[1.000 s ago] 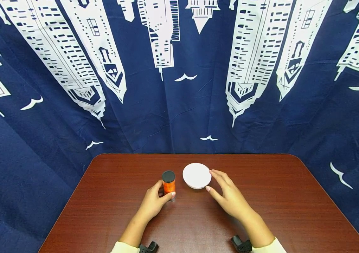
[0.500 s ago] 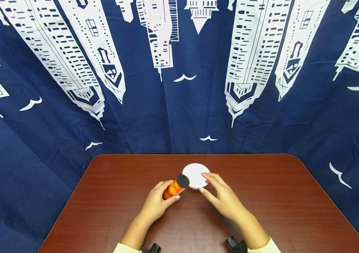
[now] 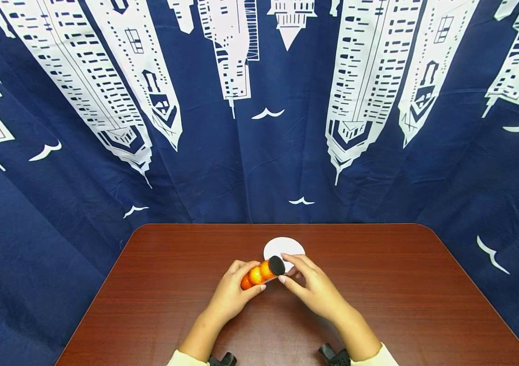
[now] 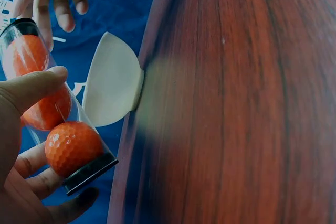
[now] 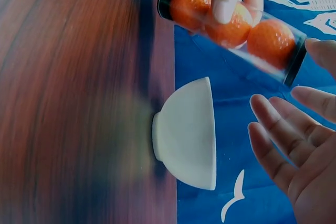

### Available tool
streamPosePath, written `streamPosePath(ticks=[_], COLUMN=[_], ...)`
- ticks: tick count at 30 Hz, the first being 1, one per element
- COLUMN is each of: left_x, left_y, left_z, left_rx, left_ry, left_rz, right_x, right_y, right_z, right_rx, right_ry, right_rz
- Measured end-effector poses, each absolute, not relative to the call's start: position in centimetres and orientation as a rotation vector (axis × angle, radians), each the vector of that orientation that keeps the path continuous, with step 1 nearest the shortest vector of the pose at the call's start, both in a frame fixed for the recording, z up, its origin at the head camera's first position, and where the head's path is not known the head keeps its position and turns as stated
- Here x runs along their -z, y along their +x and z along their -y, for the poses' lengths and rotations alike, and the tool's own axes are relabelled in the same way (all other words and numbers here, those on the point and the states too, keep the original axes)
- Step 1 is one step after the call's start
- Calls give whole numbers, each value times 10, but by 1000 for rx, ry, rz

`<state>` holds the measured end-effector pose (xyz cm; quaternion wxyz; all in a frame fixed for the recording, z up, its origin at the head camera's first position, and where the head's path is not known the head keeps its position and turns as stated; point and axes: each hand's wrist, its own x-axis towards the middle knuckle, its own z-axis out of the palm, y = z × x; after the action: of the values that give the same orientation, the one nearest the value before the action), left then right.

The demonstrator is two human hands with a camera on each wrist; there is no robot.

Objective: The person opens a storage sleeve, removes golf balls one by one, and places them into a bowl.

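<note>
My left hand (image 3: 231, 291) grips a clear tube (image 3: 259, 273) of orange golf balls with a black cap at each end. The left wrist view shows thumb and fingers round the tube (image 4: 58, 100), which is off the table and tilted. One capped end points toward my right hand (image 3: 316, 290). That hand has its fingers spread, and in the right wrist view its thumb tip is at the edge of the black cap (image 5: 296, 61); whether it touches, I cannot tell. Behind both hands stands a white bowl (image 3: 275, 248), upright and partly covered by the right fingers and the cap.
The brown wooden table (image 3: 172, 264) has rounded far corners. A dark blue cloth (image 3: 259, 168) with white printed buildings and birds hangs behind it. Black wrist cameras sit on both wrists.
My left hand has lifted the tube from upright on the table and tilted it to the right. My right hand has moved left from the bowl's rim toward the tube's capped end.
</note>
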<state>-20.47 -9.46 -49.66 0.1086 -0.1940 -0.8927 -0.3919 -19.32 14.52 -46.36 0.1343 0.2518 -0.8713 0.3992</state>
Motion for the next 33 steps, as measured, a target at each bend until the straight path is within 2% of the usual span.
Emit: streamPosePath(ticks=[14,22,33], left_x=[494,496,498], left_y=[-201,-202,-206], left_z=[89,90,93], left_rx=[1173,1112,1051], left_ry=[-580,-674,-724], left_rz=[2620,2594,2574], right_x=[464,463,460], right_y=[-193,-194,-197], right_z=[-136,-137,-144], right_rx=[-1197,-1185,-1346], right_ry=[785,837,897], right_rz=[2437,2390,2417])
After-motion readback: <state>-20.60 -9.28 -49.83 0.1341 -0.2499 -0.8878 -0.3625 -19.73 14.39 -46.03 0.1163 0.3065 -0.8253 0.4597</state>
